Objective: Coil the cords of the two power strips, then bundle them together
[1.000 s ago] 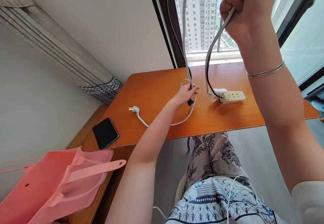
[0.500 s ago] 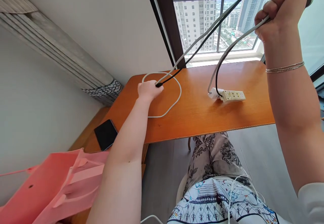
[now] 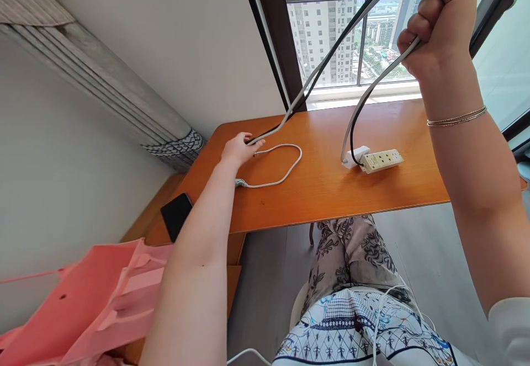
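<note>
My right hand (image 3: 441, 24), raised in front of the window, is closed around a white cable and a black cable (image 3: 354, 21). From it both cables drop to two power strips, one white (image 3: 355, 156) and one cream (image 3: 381, 160), lying side by side on the orange-brown desk (image 3: 323, 189). My left hand (image 3: 240, 149) is low over the desk's left part, its fingers round the other stretch of the cables. Beside it a white cord (image 3: 285, 175) curves on the desktop, its plug (image 3: 240, 183) partly behind my left forearm.
A black flat device (image 3: 176, 215) lies at the desk's left end. Pink fabric organizer pockets (image 3: 120, 300) hang at lower left. A gathered curtain (image 3: 124, 90) is on the left wall, with a window (image 3: 331, 35) behind the desk. My lap is below the front edge.
My right hand has moved left and slightly up with the cables. The white cord's loop has left my left hand and shrunk on the desk, and its plug now shows.
</note>
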Available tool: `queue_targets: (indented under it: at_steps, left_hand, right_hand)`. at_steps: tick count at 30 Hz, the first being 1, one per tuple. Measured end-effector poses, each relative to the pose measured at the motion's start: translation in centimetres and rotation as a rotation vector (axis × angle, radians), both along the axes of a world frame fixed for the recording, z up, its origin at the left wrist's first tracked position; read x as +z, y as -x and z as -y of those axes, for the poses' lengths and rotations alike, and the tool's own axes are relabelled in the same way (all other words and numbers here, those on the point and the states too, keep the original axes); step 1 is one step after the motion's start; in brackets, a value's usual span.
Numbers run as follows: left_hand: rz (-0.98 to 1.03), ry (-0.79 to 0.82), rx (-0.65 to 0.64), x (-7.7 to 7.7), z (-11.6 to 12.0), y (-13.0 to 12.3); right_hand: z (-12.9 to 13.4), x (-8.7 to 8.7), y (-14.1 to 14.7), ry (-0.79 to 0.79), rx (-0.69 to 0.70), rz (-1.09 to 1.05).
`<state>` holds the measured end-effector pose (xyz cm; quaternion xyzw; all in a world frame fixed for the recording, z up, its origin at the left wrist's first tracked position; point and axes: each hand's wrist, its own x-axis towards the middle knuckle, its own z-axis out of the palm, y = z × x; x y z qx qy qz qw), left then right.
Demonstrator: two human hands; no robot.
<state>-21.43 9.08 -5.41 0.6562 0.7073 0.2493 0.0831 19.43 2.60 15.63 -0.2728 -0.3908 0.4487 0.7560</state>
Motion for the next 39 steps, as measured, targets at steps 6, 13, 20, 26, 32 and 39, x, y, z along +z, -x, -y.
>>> queue_targets:
  at_steps: [6,13,20,26,32,39]
  left_hand:
    - [-0.018,0.035,-0.479,-2.7,1.5,-7.0]
    - [0.602,0.222,-0.643,-5.2,3.7,-15.2]
    - [0.700,0.071,-0.646,-3.8,6.3,-21.2]
    - [0.450,-0.085,-0.307,-2.6,6.4,-25.3]
    - [0.410,-0.164,-0.338,-3.1,4.8,-24.9]
    - [0.287,-0.155,-0.290,-3.2,3.7,-19.6]
  right_hand:
    - [1.5,1.7,2.1,-0.048,0.028,0.035]
    - [2.8,3.2,3.6,-0.056,-0.001,-0.088]
    - [2.3,2.7,5.0,-0.058,-0.020,-0.096]
    - [2.7,1.9,6.6,-0.135,0.052,-0.226]
    - [3.3,1.0,5.3,-0.162,0.016,-0.175]
    - [1.1,-0.9,-1.9,-0.085,-0.042,0.025]
